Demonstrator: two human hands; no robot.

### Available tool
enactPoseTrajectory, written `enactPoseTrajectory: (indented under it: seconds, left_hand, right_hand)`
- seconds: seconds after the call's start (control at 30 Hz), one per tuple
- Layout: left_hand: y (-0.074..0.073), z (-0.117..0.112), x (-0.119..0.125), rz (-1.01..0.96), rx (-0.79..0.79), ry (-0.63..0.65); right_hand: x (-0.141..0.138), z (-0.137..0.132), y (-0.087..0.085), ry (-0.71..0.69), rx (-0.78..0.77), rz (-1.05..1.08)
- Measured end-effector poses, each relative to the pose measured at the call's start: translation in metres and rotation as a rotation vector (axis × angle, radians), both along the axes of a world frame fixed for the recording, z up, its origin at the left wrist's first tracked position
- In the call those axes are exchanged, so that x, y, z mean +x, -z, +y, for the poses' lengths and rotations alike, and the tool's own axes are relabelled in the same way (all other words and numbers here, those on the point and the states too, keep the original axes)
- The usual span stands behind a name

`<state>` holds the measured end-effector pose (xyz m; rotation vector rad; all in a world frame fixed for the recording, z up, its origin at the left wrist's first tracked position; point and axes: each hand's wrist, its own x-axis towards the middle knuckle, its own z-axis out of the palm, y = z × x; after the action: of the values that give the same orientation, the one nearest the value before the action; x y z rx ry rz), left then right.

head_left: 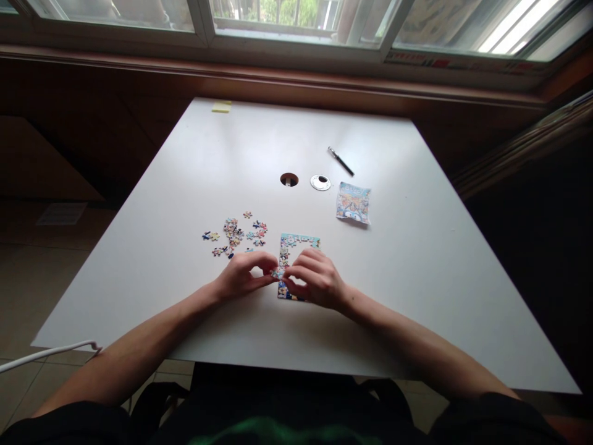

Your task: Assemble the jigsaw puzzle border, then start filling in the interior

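Note:
A small, partly built jigsaw puzzle (299, 241) lies on the white table (417, 272) in front of me. My left hand (243, 276) and my right hand (315, 279) meet over its left edge. Both pinch a small puzzle piece (278, 272) between their fingertips. My right hand covers the lower part of the puzzle. Several loose colourful pieces (234, 235) are scattered just left of the puzzle, beyond my left hand.
A printed puzzle bag or picture (353, 203) lies right of the puzzle. Farther back are a round cable hole (289, 179), its white cap (320, 182), a black pen (340, 161) and a yellow sticky pad (222, 106). A window runs behind the table.

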<state>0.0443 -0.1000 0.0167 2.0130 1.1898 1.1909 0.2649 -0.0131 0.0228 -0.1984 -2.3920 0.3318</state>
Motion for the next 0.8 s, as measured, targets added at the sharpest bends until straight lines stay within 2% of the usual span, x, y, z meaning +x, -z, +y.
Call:
enactPoseTrajectory:
  seconds: [0.1, 0.33, 0.6, 0.8]
  left_hand:
    - [0.003, 0.000, -0.001, 0.028, 0.013, 0.072]
    - [-0.006, 0.001, 0.002, -0.021, 0.000, 0.151]
    - [-0.005, -0.003, 0.003, -0.149, -0.104, 0.067]
    - [-0.010, -0.003, 0.003, -0.031, -0.031, 0.097]
  right_hand:
    - [-0.003, -0.010, 0.002, -0.035, 0.047, -0.017]
    - [-0.002, -0.003, 0.005, -0.055, 0.056, 0.015]
    - [0.000, -0.002, 0.005, -0.024, -0.029, 0.010]
    - [-0.001, -0.001, 0.002, -0.025, -0.030, 0.043]
